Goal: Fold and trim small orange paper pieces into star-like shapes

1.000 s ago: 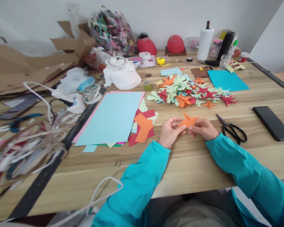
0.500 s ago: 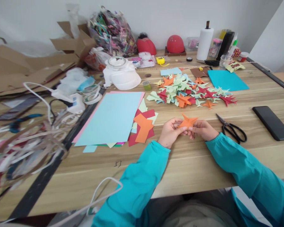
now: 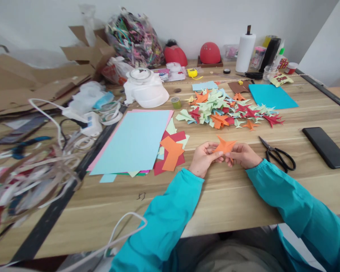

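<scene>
An orange folded paper shape (image 3: 225, 146) with pointed tips is held above the table between both hands. My left hand (image 3: 204, 156) pinches its left side, the thumb lying across the front. On its right side my right hand (image 3: 243, 155) grips the lower edge between thumb and fingers. Parts of the shape are hidden behind the thumbs. To the right of my right hand lie black-handled scissors (image 3: 279, 154). Beyond the hands is a heap of similar folded paper shapes (image 3: 218, 104) in green, orange and red. Loose orange paper pieces (image 3: 172, 153) lie left of my left hand.
A stack of coloured sheets (image 3: 136, 141) lies at the left, with tangled ribbons and cords (image 3: 45, 170) beyond it. A black phone (image 3: 327, 147) rests at the right. Turquoise paper (image 3: 272, 96), a white bottle (image 3: 245, 53) and a yellow tape measure (image 3: 192, 73) are farther back.
The fingers have shifted very slightly on the orange folded paper, which is tilted a little differently. Both hands keep hold of it, and the rest looks the same.
</scene>
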Available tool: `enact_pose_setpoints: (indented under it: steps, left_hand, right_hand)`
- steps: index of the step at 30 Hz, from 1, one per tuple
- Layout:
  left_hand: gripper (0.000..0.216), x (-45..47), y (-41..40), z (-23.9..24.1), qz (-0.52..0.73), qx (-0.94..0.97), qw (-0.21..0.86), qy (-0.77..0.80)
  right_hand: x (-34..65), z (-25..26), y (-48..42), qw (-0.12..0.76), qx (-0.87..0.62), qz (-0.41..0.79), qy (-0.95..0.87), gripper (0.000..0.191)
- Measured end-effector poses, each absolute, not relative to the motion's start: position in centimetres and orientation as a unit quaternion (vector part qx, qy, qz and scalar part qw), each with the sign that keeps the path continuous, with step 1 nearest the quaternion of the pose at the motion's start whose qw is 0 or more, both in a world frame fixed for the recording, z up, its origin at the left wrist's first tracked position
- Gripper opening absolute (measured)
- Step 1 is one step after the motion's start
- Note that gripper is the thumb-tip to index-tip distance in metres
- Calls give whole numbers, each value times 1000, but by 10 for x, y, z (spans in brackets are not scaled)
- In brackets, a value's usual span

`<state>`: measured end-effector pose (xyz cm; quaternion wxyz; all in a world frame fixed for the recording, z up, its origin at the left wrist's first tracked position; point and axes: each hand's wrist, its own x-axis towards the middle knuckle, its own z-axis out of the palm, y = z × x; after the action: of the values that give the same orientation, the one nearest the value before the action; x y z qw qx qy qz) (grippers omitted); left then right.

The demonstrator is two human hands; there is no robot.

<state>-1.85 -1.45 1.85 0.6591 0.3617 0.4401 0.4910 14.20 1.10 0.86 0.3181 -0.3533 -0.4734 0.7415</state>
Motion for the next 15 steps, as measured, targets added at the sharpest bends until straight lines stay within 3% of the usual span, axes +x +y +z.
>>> enact_pose_setpoints:
  steps: [8, 15]
  left_hand:
    - [40, -19, -14, 19, 477, 364, 681, 419]
    - [37, -20, -13, 18, 486, 342, 687, 419]
  right_hand:
    - [146, 7, 13, 283, -319, 768, -479, 25]
    - [143, 11, 12, 311, -342, 779, -424, 21]
